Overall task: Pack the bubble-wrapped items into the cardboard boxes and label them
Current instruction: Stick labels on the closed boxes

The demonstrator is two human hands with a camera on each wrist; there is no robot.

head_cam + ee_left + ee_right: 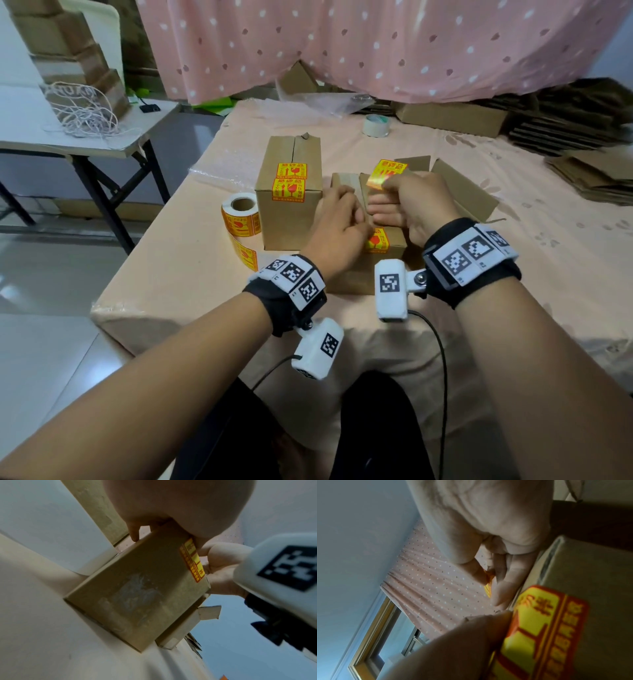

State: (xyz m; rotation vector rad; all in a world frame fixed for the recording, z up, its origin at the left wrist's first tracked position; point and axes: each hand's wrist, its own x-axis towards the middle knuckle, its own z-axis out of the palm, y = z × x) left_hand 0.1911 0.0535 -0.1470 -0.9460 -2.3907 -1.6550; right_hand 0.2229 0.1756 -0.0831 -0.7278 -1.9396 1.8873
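The right hand (418, 202) pinches a loose label (387, 173) between thumb and forefinger, above the small box (352, 279). The left hand (337, 228) grips that box's top, which already bears a second label (376, 241). Beside it, the tall box (289, 212) is closed and has two labels. The open box (466, 195) behind probably awaits packing.

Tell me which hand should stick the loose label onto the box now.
Right, most likely. The right hand pinches the loose yellow label in its fingers just above the small box, while the left hand holds that box's top and steadies it.
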